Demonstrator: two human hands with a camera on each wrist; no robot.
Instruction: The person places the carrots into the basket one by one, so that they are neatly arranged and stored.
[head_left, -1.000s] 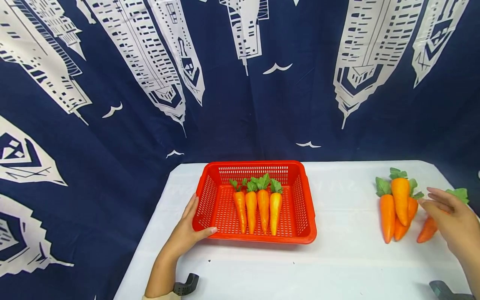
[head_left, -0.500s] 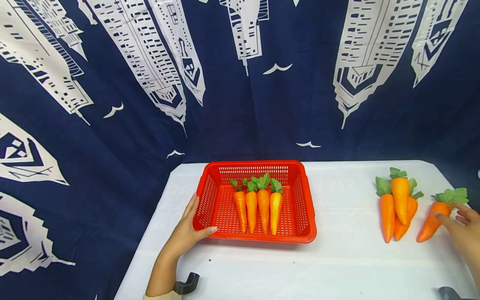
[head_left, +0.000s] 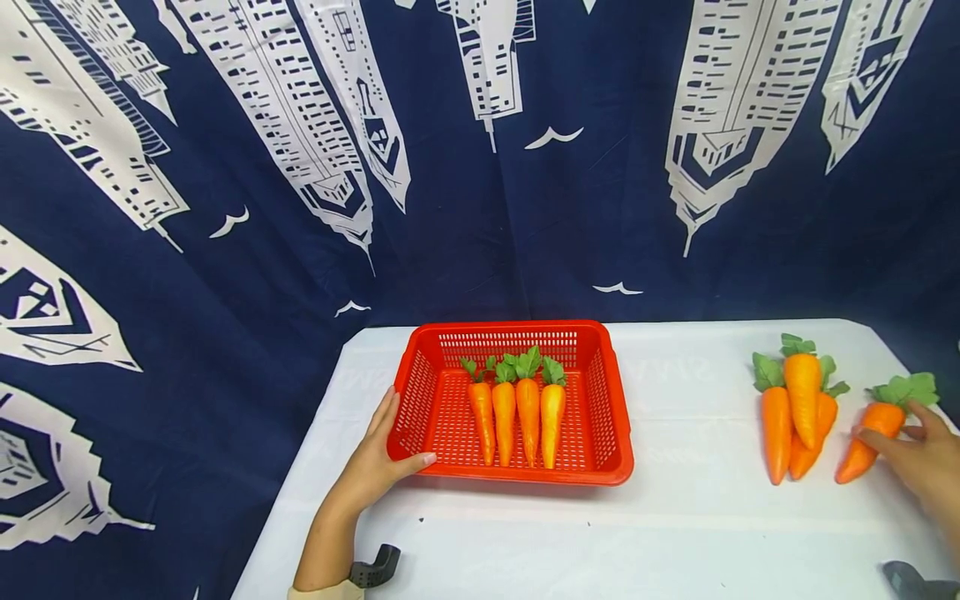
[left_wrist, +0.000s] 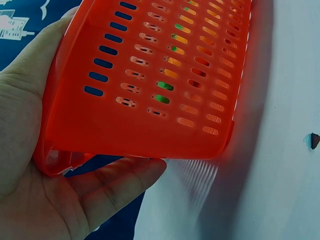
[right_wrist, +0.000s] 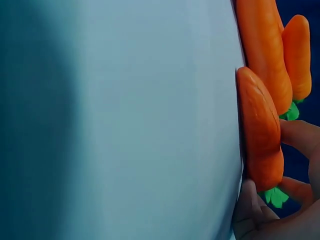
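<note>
From my remote station, I see the right hand [head_left: 918, 454] at the table's [head_left: 675, 533] right edge, its fingers [right_wrist: 295, 135] and thumb pinching a lone carrot [head_left: 870, 433] near its leafy top; the carrot lies on the white surface, just beside a pile of 3 carrots [head_left: 795, 408]. The left hand [head_left: 375, 462] grips the near left corner of the red basket [head_left: 607, 433], thumb on the front rim, fingers flat against the side wall. 4 carrots [head_left: 517, 412] lie side by side inside.
</note>
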